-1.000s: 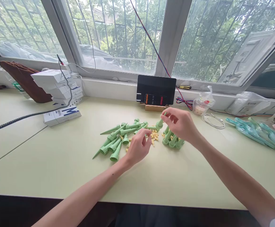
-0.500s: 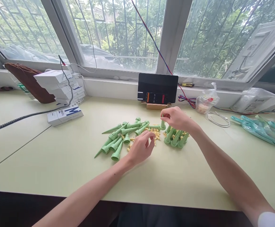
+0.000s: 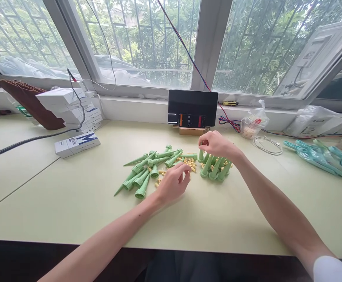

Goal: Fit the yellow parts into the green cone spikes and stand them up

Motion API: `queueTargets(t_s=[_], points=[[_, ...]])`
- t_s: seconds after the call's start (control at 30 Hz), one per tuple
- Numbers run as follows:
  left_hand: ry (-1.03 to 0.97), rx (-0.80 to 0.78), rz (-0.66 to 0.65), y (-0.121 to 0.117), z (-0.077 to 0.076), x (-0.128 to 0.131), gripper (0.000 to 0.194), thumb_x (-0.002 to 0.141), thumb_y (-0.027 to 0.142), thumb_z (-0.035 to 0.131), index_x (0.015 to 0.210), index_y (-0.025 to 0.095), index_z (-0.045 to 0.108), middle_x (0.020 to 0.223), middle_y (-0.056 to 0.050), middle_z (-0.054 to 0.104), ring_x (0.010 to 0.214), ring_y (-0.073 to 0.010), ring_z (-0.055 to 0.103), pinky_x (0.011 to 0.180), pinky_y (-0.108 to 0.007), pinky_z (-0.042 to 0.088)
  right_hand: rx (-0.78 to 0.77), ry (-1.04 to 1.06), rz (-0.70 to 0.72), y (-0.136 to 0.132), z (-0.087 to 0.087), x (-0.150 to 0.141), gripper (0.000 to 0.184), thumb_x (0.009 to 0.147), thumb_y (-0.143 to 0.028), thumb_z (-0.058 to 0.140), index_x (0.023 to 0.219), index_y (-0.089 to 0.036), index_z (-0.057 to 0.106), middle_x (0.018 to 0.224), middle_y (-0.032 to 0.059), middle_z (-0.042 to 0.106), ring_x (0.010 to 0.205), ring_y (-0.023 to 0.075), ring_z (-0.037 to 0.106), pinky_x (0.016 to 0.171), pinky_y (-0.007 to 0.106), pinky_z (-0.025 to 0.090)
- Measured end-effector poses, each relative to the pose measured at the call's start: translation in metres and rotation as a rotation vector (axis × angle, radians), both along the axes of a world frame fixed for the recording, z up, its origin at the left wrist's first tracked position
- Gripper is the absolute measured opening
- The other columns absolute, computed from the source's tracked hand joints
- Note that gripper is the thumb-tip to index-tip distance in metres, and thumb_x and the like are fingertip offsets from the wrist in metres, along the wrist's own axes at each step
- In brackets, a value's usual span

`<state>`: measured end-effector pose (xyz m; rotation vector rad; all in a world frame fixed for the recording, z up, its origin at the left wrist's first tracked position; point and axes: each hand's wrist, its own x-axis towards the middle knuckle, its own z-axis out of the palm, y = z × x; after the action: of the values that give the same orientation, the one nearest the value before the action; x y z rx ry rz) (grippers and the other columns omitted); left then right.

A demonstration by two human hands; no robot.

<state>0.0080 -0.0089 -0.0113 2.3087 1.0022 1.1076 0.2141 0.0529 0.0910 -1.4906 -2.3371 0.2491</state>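
My right hand (image 3: 217, 144) pinches the tip of a green plastic watering spike (image 3: 200, 156), which stands upright on its wide base at the back left of a group of upright spikes (image 3: 214, 169). My left hand (image 3: 174, 182) rests by a scatter of small yellow pieces (image 3: 192, 165), its fingers curled together; whether something small is between them is hidden. To its left lies a loose pile of green spikes (image 3: 142, 178), tips pointing various ways. The left hand covers part of the yellow pieces.
A phone (image 3: 191, 121) leans on a dark tablet (image 3: 192, 102) at the back of the table. White boxes (image 3: 78, 144) and a thick cable (image 3: 41, 141) are at left. A tied plastic bag (image 3: 253, 124), a coiled white cable (image 3: 266, 145) and teal wrapped items (image 3: 314, 156) are at right.
The view has shifted slightly, so everything sits a little further left. The right hand keeps its grip on the spike, which now stands lower among the others. The left hand is barely changed.
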Motion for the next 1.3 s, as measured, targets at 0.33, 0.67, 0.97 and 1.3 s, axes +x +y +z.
queueTargets(t_s=[0.33,0.67,0.97,1.3], points=[[0.020,-0.006,-0.011,0.001,0.000,-0.001,0.014,0.090,0.011,0.047,0.091,0.019,0.058,0.084,0.000,0.062,0.052,-0.0074,0.045,0.056,-0.022,0.041,-0.045,-0.025,0.047,0.002,-0.001,0.002,0.022,0.070,-0.008,0.055,0.065,-0.015,0.074,0.061,0.0025,0.066,0.060,0.0129,0.055,0.057,0.024,0.040],[0.027,-0.002,-0.029,0.001,0.001,-0.001,0.014,0.090,0.012,0.047,0.091,0.019,0.058,0.084,0.000,0.061,0.051,-0.0071,0.045,0.055,-0.023,0.041,-0.017,-0.032,0.084,0.000,0.000,0.005,0.023,0.068,-0.005,0.053,0.059,-0.016,0.071,0.057,0.0015,0.063,0.056,0.0117,0.049,0.053,0.024,0.037],[0.026,-0.010,-0.032,0.000,0.003,-0.001,0.014,0.089,0.011,0.047,0.089,0.019,0.058,0.083,0.001,0.060,0.051,-0.0068,0.044,0.055,-0.022,0.040,-0.067,-0.106,0.030,0.000,0.001,0.005,0.017,0.071,-0.010,0.062,0.063,-0.018,0.074,0.064,0.0027,0.066,0.061,0.0130,0.053,0.057,0.025,0.037],[0.070,-0.023,-0.025,0.001,0.003,-0.001,0.015,0.089,0.010,0.046,0.088,0.019,0.059,0.082,0.000,0.062,0.052,-0.0077,0.045,0.057,-0.022,0.040,0.141,-0.087,-0.074,-0.023,0.016,-0.008,0.021,0.088,-0.022,0.061,0.069,-0.017,0.069,0.069,0.0041,0.063,0.065,0.0146,0.054,0.059,0.027,0.034]])
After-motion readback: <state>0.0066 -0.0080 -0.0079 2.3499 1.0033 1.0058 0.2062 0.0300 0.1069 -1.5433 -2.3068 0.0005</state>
